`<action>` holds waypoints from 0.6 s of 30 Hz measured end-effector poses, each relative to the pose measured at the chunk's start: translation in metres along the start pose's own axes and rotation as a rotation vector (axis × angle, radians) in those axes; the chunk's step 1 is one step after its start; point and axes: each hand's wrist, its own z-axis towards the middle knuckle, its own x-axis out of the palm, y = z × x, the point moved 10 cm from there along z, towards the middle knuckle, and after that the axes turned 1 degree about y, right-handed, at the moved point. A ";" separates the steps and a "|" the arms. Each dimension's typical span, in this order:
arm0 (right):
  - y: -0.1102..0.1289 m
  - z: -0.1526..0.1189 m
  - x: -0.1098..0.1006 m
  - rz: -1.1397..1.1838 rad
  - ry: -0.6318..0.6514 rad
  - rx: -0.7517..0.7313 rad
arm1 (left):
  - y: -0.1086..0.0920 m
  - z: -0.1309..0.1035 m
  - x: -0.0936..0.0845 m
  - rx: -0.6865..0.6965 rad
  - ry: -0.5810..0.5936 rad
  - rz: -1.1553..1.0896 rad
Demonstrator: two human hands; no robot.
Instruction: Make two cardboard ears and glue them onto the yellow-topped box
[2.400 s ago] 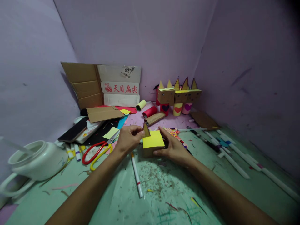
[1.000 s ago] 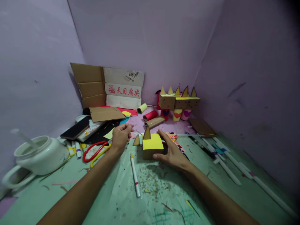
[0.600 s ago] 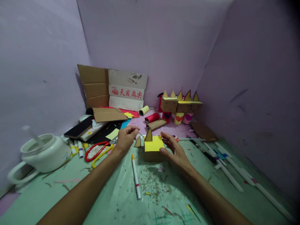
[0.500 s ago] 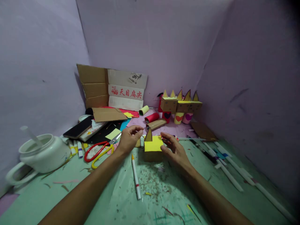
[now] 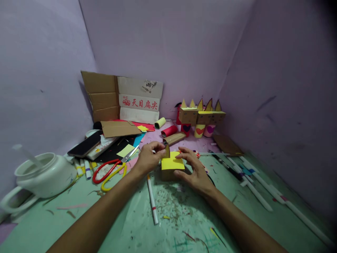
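Observation:
A small cardboard box point(image 5: 172, 163) with a yellow top sits in the middle of the green table. A pointed cardboard ear point(image 5: 167, 151) stands at its back left corner. My left hand point(image 5: 150, 157) pinches this ear between thumb and fingertips. Around the box's right side, my right hand point(image 5: 194, 171) is spread, its thumb at the front face and its fingers over the top edge. A white marker point(image 5: 152, 202) with an orange tip lies in front of my left hand.
Scissors point(image 5: 119, 167) with red and yellow handles and a white teapot point(image 5: 47, 174) are at left. Eared cardboard figures point(image 5: 188, 116) stand at the back, near paper rolls point(image 5: 169, 131). White sticks point(image 5: 256, 196) lie at right. Flattened cardboard point(image 5: 139, 100) leans on the wall.
My left hand has moved right and closed on the ear. My right hand has moved slightly left, closer around the box. The view has shifted a little.

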 end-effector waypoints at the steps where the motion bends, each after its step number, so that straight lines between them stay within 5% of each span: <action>1: 0.002 0.001 0.000 -0.016 0.001 -0.007 | 0.000 0.000 0.001 -0.001 0.002 0.008; 18: 0.002 0.001 0.004 0.005 0.043 0.008 | 0.001 -0.003 -0.003 -0.019 -0.035 0.202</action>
